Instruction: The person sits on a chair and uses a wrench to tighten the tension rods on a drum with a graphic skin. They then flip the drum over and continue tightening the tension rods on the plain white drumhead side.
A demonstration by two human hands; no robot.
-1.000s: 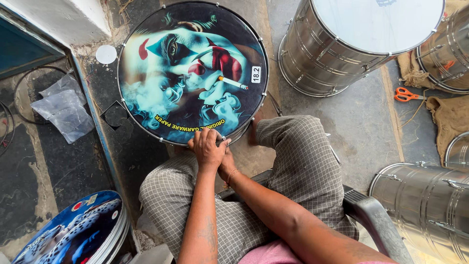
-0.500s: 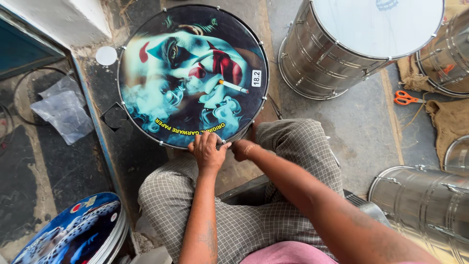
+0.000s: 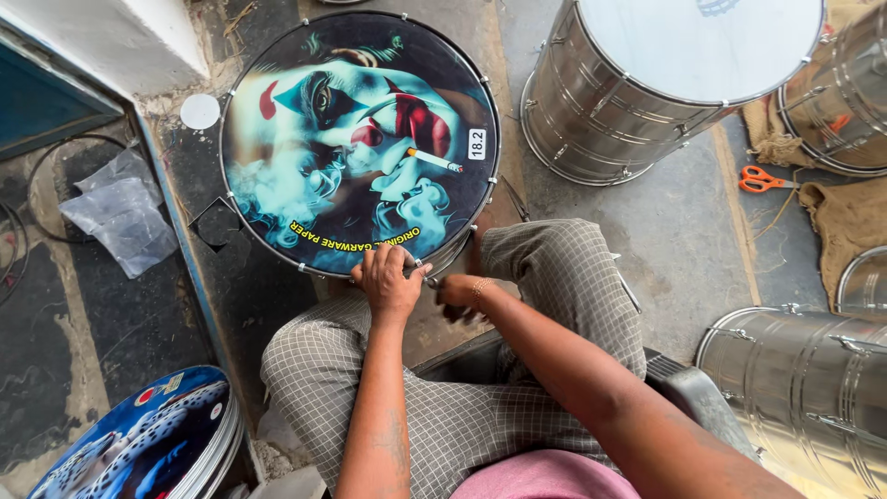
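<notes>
A round drum (image 3: 360, 139) with a printed painted-face picture on its head stands on the floor in front of my knees. My left hand (image 3: 388, 282) rests on its near rim, fingers curled over the metal hoop. My right hand (image 3: 459, 294) is just beside it, a little lower, closed at the drum's side below the rim; what it grips is hidden. Both forearms reach forward over my checked trousers (image 3: 564, 277).
Steel drum shells stand at the upper right (image 3: 647, 83) and lower right (image 3: 804, 388). Orange scissors (image 3: 762, 178) lie on the floor by burlap (image 3: 845, 222). A stack of printed drum heads (image 3: 139, 444) sits lower left. A plastic bag (image 3: 120, 212) lies left.
My right hand has slid from behind the left hand out to its right and down along the drum's side. The left hand has stayed on the rim.
</notes>
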